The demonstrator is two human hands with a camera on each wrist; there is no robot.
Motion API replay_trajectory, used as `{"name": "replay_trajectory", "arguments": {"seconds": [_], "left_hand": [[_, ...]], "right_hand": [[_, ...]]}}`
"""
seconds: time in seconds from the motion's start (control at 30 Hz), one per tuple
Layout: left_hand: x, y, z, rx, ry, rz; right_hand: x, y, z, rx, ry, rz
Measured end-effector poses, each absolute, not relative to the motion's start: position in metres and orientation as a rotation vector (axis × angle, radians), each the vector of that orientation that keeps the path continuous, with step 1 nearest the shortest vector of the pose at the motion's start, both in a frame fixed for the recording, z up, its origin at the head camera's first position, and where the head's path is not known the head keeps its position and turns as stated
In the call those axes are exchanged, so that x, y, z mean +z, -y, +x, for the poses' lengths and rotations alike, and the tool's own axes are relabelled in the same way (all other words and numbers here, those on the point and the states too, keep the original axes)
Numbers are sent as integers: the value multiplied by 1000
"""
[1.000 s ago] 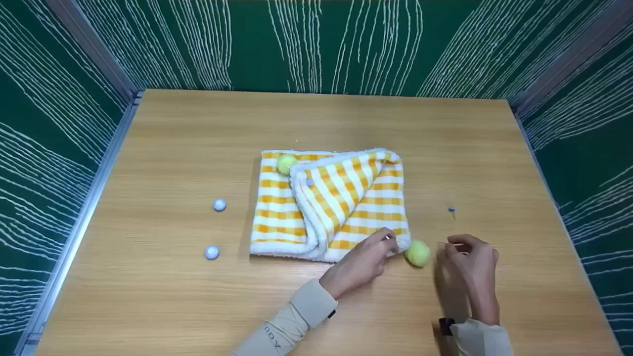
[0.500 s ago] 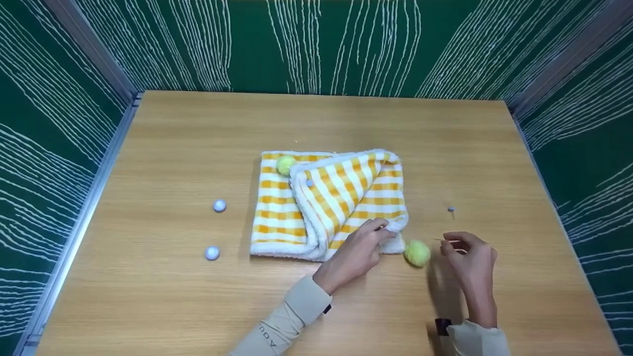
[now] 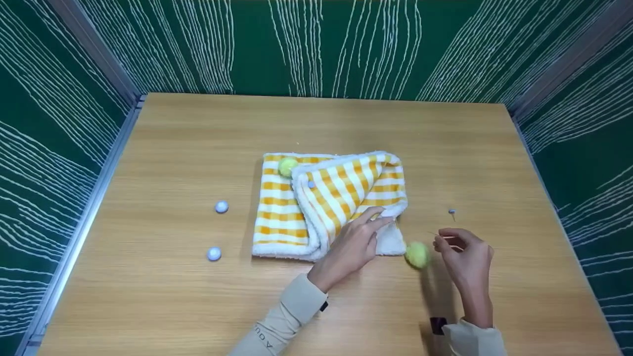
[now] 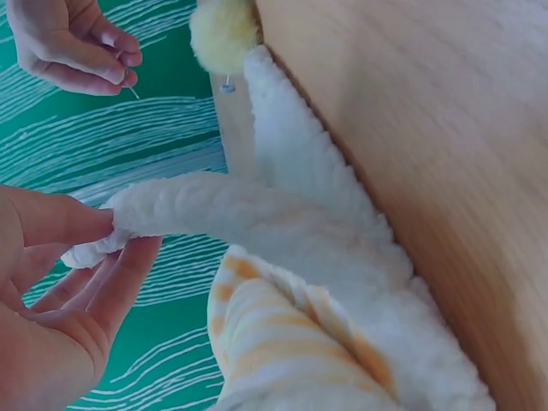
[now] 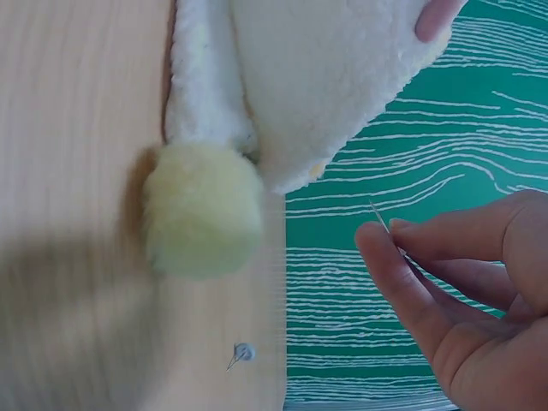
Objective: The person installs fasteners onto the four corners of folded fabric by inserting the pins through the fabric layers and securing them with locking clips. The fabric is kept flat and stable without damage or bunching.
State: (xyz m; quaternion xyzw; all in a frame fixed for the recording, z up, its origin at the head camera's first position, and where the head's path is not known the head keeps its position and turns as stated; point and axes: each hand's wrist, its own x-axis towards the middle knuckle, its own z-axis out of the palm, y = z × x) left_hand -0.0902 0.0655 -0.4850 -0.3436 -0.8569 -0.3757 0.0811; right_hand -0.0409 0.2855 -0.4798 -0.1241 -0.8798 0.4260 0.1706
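Note:
A folded cloth (image 3: 279, 217), yellow-and-white checked with a white fleecy lining, lies mid-table. My left hand (image 3: 348, 242) pinches its near right corner between thumb and fingers and holds it raised. In the left wrist view, the lifted fleece edge (image 4: 214, 205) bends up from the layer below. To the right, my right hand (image 3: 467, 252) is above the table, pinching a thin needle (image 5: 378, 213) whose tip sticks out past the fingertips; the rest is mostly hidden. A yellow-green pompom (image 3: 417, 255) sits at the lower corner of the cloth, between both hands.
Beyond my right hand lies a blue-headed pin (image 3: 452, 212). Another pompom (image 3: 287, 166) sits at the cloth's far left, near a small blue dot (image 3: 311, 184) on the folded flap. Two pale blue balls (image 3: 221, 206) are on the table's left side. Green walls surround the table.
My left hand has lifted the cloth's near right corner and drawn it away from the near edge, baring white fleece beneath. My right hand has shifted slightly left and away with the needle.

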Motion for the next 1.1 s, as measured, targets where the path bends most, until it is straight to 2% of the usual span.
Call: {"name": "replay_trajectory", "arguments": {"seconds": [0.67, 1.1], "left_hand": [[-465, -53, -97, -1208, 2595, -938], [-461, -48, -101, -1160, 2523, -987]], "right_hand": [[-458, -254, -50, 1283, 2433, -163], [-449, -223, -60, 1326, 2373, 32]]}}
